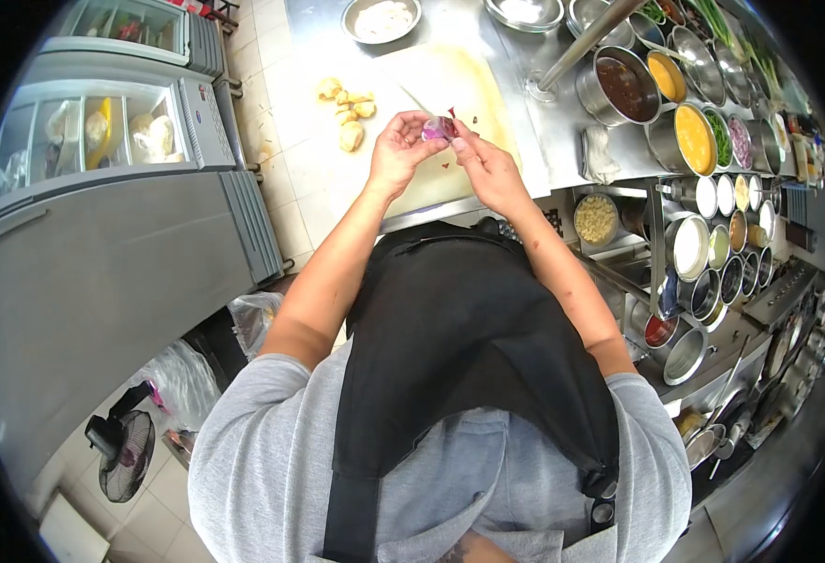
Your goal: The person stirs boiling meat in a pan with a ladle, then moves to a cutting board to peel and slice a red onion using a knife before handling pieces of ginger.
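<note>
A small purple-red onion is held between my two hands above a pale cutting board. My left hand is closed around its left side. From the right, my right hand pinches the onion, thumb against its dark skin. Thin and pale, a knife blade extends up and left from behind the onion; its handle is hidden, so I cannot tell whether it is held. Small dark-red skin scraps lie on the board. Several knobbly pieces of ginger sit left of the board.
A metal bowl with white contents stands beyond the board. At right are a steel post, a pot of dark sauce, a folded cloth and several food containers. Refrigerators and a fan are at left.
</note>
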{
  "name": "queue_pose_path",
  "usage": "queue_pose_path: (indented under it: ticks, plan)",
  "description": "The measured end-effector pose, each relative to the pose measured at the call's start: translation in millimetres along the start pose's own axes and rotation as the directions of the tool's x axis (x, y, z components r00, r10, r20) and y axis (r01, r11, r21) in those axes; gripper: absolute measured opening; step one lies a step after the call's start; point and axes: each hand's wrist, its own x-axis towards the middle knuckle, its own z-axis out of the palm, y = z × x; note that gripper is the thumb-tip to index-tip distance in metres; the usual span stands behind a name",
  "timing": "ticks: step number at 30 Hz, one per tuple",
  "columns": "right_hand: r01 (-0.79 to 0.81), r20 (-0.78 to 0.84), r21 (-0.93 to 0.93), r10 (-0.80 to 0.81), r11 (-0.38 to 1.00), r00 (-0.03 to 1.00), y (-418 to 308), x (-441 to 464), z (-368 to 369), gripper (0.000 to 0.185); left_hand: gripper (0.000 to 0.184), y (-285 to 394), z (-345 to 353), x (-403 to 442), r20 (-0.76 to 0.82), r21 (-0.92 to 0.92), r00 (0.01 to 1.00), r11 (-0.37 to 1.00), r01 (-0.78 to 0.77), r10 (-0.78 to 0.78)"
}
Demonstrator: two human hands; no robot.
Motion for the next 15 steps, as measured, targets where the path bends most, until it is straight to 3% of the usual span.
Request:
queue_pose_path:
  ticks: [3, 7, 11, 15]
  plan:
    - [0.092, -0.034, -0.142, -0.098, 0.986, 0.995, -7.1, -0.7, 0.6, 0.054, 0.052, 6.6, 7.0, -1.4, -0.039, -0.032, 0.999, 0.999, 0.005, -0.006]
    - [0.127, -0.088, -0.307, -0.161, 0.943, 0.983, -14.2, -3.7, 2.3, 0.052, 0.050, 7.8, 6.3, 0.0, -0.037, 0.089, 0.998, 0.995, -0.043, 0.046]
    - [0.058, -0.120, -0.297, -0.098, 0.953, 0.988, -20.8, -3.8, 3.3, 0.048, 0.047, 6.4, 4.0, -1.3, -0.002, 0.112, 0.995, 0.989, -0.101, 0.101]
    - [0.045, -0.180, -0.023, -0.049, 0.999, 0.982, -4.7, 2.4, 13.4, 0.047, 0.046, 13.0, 10.0, -9.8, -0.052, 0.081, 0.998, 0.997, -0.019, 0.024]
